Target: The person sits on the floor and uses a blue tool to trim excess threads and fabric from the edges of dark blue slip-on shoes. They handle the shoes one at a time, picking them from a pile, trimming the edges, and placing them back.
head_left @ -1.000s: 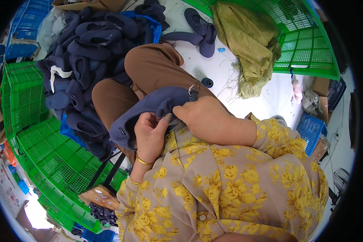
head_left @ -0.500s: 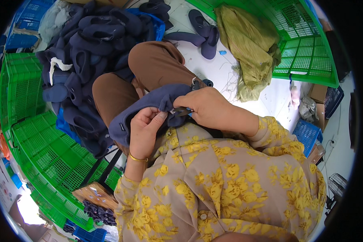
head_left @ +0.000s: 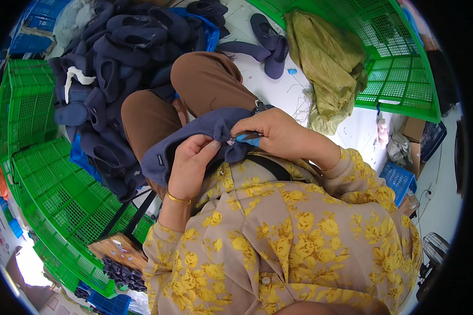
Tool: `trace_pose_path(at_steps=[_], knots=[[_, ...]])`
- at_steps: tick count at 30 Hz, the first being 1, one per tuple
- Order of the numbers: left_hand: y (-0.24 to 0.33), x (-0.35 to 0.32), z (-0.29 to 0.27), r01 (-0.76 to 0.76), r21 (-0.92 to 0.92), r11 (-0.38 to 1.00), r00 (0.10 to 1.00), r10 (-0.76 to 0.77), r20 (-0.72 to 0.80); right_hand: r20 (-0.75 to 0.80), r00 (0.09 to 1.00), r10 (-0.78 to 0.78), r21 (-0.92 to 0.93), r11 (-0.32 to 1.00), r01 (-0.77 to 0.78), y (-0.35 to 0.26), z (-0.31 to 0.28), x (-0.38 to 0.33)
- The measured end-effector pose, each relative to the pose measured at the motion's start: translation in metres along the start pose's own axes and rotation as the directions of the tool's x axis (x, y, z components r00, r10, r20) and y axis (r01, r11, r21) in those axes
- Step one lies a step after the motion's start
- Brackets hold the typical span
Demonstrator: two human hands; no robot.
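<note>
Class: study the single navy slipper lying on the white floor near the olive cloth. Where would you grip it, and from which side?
Judging by its pose, grip the navy slipper across its raised upper band, from above: it lies flat, with open floor beside it.

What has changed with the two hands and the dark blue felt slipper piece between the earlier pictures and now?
The right hand slid a little toward the left hand along the dark blue felt slipper piece, and a small blue-handled tool now shows at its fingertips. Both hands kept their grip on the piece over the lap. The pile of dark blue slippers and the green plastic crates stayed as they were.
</note>
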State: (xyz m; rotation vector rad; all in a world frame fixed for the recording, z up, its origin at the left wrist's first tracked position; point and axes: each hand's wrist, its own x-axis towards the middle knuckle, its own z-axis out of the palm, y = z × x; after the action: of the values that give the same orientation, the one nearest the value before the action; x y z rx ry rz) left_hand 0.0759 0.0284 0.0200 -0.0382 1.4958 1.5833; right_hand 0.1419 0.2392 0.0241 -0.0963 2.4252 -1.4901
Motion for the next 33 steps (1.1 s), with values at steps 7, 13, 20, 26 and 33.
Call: trace_pose_path(at_steps=[7, 13, 20, 26, 33], knots=[[0.005, 0.001, 0.001, 0.006, -0.077, 0.997, 0.998, -0.001, 0.061, 0.011, 1.0, -0.026, 0.156, 0.987, 0.024, 0.006, -0.003, 0.002], [0.0, 0.005, 0.001, 0.042, -0.135, 0.99, 0.997, -0.031, 0.077, -0.012, 0.999, -0.036, 0.108, 0.994, 0.037, 0.009, 0.001, 0.006], [-0.006, 0.005, 0.001, 0.052, -0.176, 0.983, 0.999, -0.051, 0.007, -0.09, 0.994, 0.059, -0.148, 0.986, -0.072, -0.013, 0.007, 0.006], [-0.015, 0.005, -0.009, 0.037, -0.156, 0.987, 0.999, -0.036, 0.008, -0.147, 0.973, 0.176, -0.309, 0.927, -0.215, -0.029, 0.02, 0.013], [-0.018, 0.005, -0.006, -0.005, -0.212, 0.977, 1.0, 0.002, -0.014, -0.191, 0.976, 0.106, -0.177, 0.974, -0.14, -0.029, 0.036, 0.019]])
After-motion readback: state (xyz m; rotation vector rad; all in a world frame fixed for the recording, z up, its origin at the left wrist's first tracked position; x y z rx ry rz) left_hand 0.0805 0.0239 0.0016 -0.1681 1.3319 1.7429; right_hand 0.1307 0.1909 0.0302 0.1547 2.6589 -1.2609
